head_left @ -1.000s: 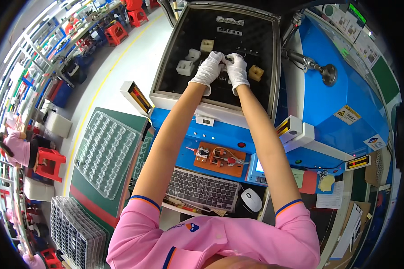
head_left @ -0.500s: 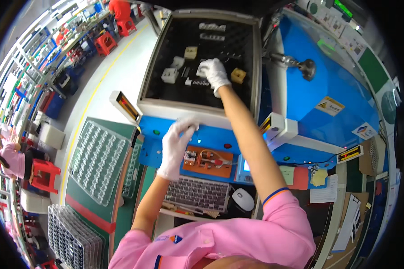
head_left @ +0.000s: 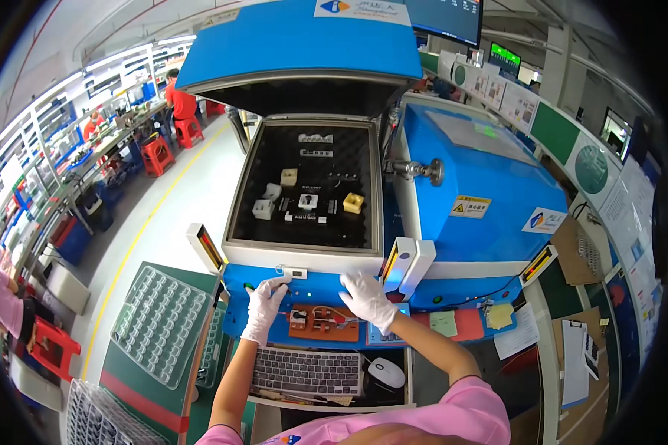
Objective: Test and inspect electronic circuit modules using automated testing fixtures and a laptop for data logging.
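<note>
Beside a round green button [head_left: 249, 287], the white-gloved left hand [head_left: 266, 308] has a half-curled grip at the blue front panel [head_left: 323, 282], its contents unclear. Past the rectangular orange fixture [head_left: 323, 324], the white-gloved right hand [head_left: 368, 300] is over that panel, grip loosely spread, apparently empty.

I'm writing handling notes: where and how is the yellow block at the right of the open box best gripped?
Probably by opposite outer walls of the yellow block, from above, over the near rim: its top looks hollowed, it stands apart from other blocks, and the blue lid is raised.
</note>
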Action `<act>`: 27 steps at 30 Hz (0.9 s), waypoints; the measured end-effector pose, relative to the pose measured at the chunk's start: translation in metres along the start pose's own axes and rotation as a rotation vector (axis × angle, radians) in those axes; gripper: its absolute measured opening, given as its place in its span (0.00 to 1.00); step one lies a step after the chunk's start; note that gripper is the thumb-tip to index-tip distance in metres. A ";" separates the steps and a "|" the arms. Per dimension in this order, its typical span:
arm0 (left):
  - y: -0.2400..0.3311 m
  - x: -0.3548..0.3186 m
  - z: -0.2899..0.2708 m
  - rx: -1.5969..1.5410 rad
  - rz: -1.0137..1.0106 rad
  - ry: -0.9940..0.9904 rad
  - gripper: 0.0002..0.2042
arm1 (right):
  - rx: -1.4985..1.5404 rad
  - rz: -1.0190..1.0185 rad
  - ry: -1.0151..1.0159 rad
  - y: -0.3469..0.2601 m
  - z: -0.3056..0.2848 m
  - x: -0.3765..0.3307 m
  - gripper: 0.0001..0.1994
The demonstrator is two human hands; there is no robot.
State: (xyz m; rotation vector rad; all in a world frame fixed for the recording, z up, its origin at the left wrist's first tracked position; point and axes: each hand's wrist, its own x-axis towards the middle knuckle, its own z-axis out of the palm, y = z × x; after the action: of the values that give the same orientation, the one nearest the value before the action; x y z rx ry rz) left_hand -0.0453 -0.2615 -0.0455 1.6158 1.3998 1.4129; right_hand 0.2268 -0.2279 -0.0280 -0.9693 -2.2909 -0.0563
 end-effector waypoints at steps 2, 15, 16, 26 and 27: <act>-0.003 -0.005 0.003 0.139 0.060 0.025 0.11 | -0.041 0.012 -0.039 0.011 0.005 -0.018 0.13; 0.042 -0.069 -0.097 0.241 0.051 0.076 0.13 | 0.156 -0.161 -0.157 -0.016 0.019 -0.045 0.08; 0.057 -0.083 -0.113 0.316 0.071 0.139 0.13 | 0.214 -0.191 -0.175 -0.021 0.011 -0.058 0.08; 0.095 -0.143 -0.338 1.122 -0.095 0.522 0.11 | 0.392 -0.120 -0.289 -0.011 0.009 -0.049 0.15; 0.077 -0.145 -0.357 1.217 -0.265 0.470 0.10 | 0.360 -0.146 -0.263 -0.010 0.008 -0.049 0.15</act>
State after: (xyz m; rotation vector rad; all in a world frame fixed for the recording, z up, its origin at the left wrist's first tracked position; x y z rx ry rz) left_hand -0.3396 -0.4941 0.0735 1.6099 2.9833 0.7625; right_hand 0.2415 -0.2636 -0.0610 -0.6522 -2.4901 0.4319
